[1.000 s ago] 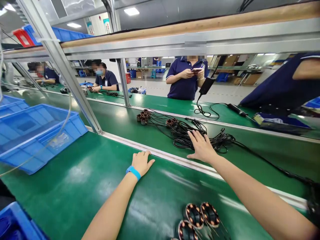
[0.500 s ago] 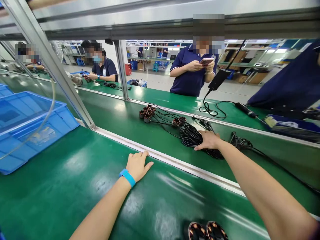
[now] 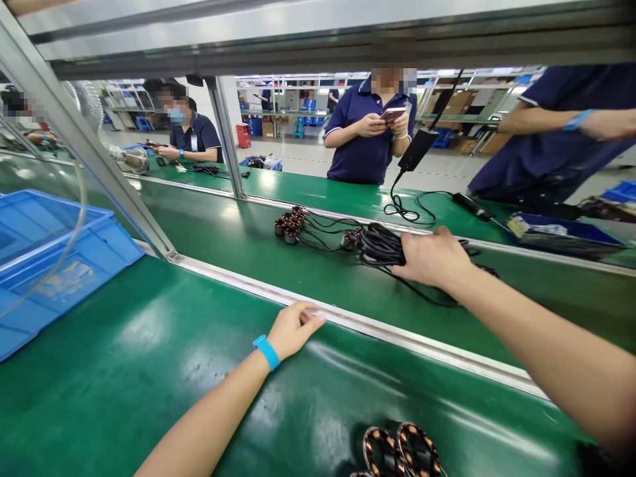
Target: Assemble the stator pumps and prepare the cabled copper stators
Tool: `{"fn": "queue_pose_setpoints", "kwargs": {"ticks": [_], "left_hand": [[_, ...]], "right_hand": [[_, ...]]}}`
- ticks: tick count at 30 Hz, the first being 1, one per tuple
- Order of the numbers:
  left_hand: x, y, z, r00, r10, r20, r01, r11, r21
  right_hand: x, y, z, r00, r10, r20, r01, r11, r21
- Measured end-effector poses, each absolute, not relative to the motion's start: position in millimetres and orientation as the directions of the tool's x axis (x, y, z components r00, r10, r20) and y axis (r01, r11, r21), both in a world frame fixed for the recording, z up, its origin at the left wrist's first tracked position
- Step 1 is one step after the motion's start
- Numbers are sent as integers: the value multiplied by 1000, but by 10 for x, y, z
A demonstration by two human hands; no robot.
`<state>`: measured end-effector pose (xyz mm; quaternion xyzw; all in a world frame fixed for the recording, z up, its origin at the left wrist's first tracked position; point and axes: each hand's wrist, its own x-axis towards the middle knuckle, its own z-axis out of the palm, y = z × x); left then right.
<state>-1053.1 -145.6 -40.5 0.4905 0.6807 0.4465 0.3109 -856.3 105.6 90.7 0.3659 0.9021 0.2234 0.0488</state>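
Bundle of thin black cables (image 3: 381, 246) clenched in the right hand (image 3: 430, 257), over the flat green surface (image 3: 318, 275) beyond the pale metal rail (image 3: 238, 281).
Since the earlier frame, the right hand has closed tighter, bunching the cables; its fingertips are hidden. The left hand (image 3: 294, 328), loosely curled and free, sits at the rail. Copper-wound black rings (image 3: 381, 453) are cut off below.

Pale grey floor (image 3: 298, 154), glossy green worktop (image 3: 119, 377), slanting metal post (image 3: 82, 139), overhead beam (image 3: 248, 28), white wall (image 3: 232, 96), blue stool (image 3: 144, 124)
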Motion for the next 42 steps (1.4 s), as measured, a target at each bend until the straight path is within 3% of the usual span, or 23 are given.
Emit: {"fn": "queue_pose_setpoints", "kwargs": {"ticks": [2, 4, 6, 8, 10, 12, 13, 15, 17, 20, 24, 28, 32, 35, 42], "left_hand": [[-10257, -1118, -340, -236, 968, -85, -40, 77, 996], [-9958, -752, -267, -177, 972, -155, -391, 75, 917], [-9697, -456, -207, -145, 978, -147, -631, 23, 775], [-9535, -294, -176, -144, 988, -59, -781, -77, 619], [-9507, -264, -170, -172, 985, -5, -857, -147, 494], [-9598, -312, -155, -159, 986, -40, -888, -125, 443], [-9672, -347, -130, -139, 988, -64, -897, -98, 431], [-9842, -419, -34, -96, 992, -80, -911, -55, 408], [-9997, -479, 119, -96, 994, -55, -922, -68, 382], [-10160, -545, 382, -176, 984, -18, -916, -157, 369], [-10315, -605, 604, -242, 969, -55, -911, -207, 356], [-10460, -649, 653, -185, 969, -161, -933, -122, 339], [-10499, -680, 705, -134, 978, -162, -930, -68, 361], [-10464, -695, 767, -74, 973, -218, -936, 7, 351], [-10398, -751, 844, -58, 973, -221, -938, 22, 345]], "right_hand": [[-8686, 1033, 1178, -689, 724, -41, 663, 652, 369], [-8777, 929, 1297, -694, 705, -149, 664, 706, 246], [-8799, 758, 1262, -731, 639, -238, 650, 759, 39], [-8739, 599, 1132, -825, 500, -262, 560, 786, -263], [-8611, 553, 988, -905, 350, -242, 424, 697, -579], [-8438, 668, 879, -931, 317, -182, 333, 529, -781], [-8341, 777, 835, -913, 382, -144, 326, 468, -821], [-8135, 1020, 739, -827, 561, -51, 356, 451, -819], [-7936, 1161, 594, -797, 604, -22, 389, 486, -782], [-7748, 934, 280, -901, 415, -128, 362, 555, -749], [-7804, 220, -11, -883, 466, -60, 383, 640, -666], [-7988, 334, 106, -949, 289, -123, 288, 643, -709], [-8234, 1250, 227, -707, 701, 92, 598, 662, -451], [-8499, 1830, 157, -637, 759, 133, 698, 642, -318], [-8815, 2237, -67, -521, 853, 21, 841, 517, -160]]}}
